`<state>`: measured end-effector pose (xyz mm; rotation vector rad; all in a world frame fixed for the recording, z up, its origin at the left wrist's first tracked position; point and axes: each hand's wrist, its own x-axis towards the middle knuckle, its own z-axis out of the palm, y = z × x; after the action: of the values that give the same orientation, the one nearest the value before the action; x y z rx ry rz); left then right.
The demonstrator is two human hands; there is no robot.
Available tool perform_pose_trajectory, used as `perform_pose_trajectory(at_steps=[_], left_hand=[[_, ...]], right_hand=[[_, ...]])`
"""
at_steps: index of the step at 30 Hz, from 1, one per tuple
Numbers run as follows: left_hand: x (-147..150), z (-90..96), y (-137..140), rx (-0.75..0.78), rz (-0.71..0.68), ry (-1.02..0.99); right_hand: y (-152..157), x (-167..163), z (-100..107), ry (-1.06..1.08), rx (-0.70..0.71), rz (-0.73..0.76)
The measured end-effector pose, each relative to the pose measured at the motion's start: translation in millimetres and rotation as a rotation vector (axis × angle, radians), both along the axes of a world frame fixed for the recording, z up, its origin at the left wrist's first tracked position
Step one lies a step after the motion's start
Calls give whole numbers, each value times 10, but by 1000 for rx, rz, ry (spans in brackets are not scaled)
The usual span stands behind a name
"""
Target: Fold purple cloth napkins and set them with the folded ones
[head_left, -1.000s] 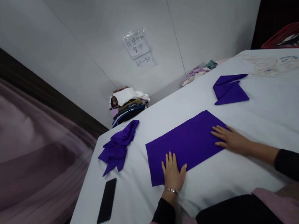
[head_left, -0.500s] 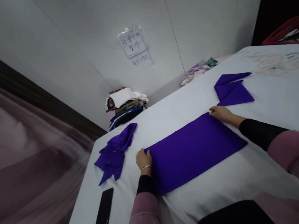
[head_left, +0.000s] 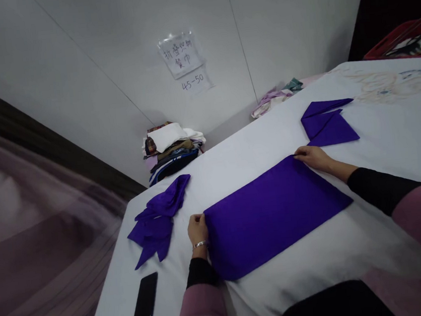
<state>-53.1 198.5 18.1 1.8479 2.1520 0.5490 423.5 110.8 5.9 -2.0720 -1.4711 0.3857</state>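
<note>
Purple cloth, a flat rectangular napkin [head_left: 273, 211], lay spread on the white-covered table [head_left: 383, 143] directly in front of the person, its long sides running from lower left to upper right. In the head view, the only one given, the left hand [head_left: 198, 229] sat at the napkin's far left corner, fingers curled over the edge and seemingly pinching it, a thin metal bracelet [head_left: 200, 244] at the wrist. The right hand [head_left: 312, 156] rested at the far right corner, fingertips pressed on or pinching the cloth; whether it truly gripped the fabric could not be told from this angle. Both arms wore black cuffs under pink sleeves.

To the left of the napkin, apart from it, lay a crumpled bundle of purple napkins [head_left: 160, 217], and nearer the table's edge a black smartphone [head_left: 144, 310] lay flat. Beyond the right hand, just past the corner it held, sat an already folded purple napkin [head_left: 326, 122] with pointed flaps. A stack of folded clothes [head_left: 171, 149] stood against the pale wall under a taped paper sign [head_left: 181, 60], and a red basket [head_left: 402, 42] showed at the far right.

Judging by the grip on both far corners, the work looked to be at the start of a fold. The next move would call for lifting the two corners together and evenly, so the edges met squarely without wrinkling.
</note>
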Motion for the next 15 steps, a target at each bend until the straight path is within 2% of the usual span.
perform_pose_trajectory(at_steps=[5,15], left_hand=[[-87,5,-54,12,40,-18],[-26,-61,26,-11,-13,-57]], right_hand=[[151,-21,-24,-48,-143,72],[239,-113,37,-135,-217,33]])
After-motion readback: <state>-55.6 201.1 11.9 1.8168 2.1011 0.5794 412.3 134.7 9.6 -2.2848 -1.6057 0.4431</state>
